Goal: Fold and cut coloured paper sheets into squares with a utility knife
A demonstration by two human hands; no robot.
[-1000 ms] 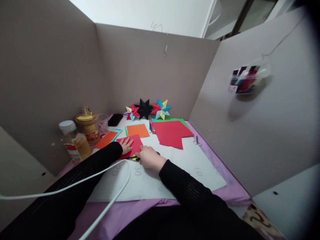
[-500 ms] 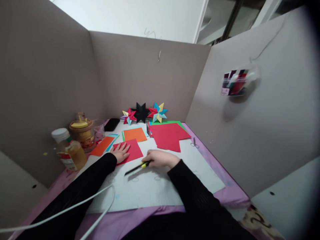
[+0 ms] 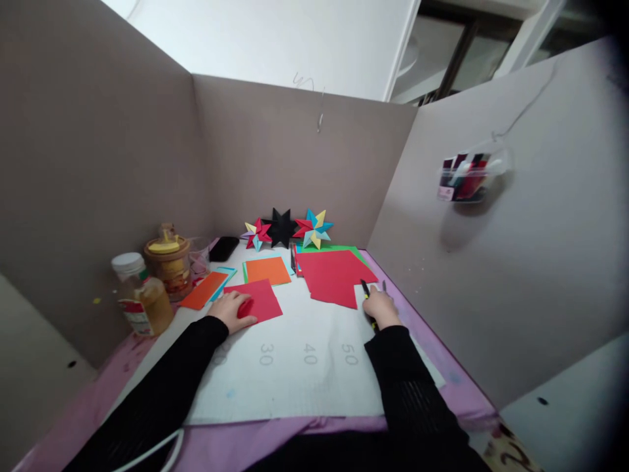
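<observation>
My left hand [image 3: 232, 310] lies on the near left corner of a small red paper square [image 3: 258, 301], its fingers bent over the edge. My right hand [image 3: 381, 307] is at the right side of the white cutting mat [image 3: 295, 367], closed round a black and yellow craft knife [image 3: 366, 294] whose tip points away from me. The knife lies beside the notched corner of a large red sheet [image 3: 334, 275]. An orange square [image 3: 266, 270] sits just beyond the small red one.
Three folded paper stars [image 3: 287, 227] stand against the back wall. A bottle [image 3: 139, 295], a jar [image 3: 169, 261] and an orange strip [image 3: 204, 290] fill the left side. Small scissors [image 3: 384, 286] lie by the right wall. Cardboard walls enclose the desk.
My right hand carried the knife from beside the small red square across the mat to the right edge. My left hand stayed on the small red square.
</observation>
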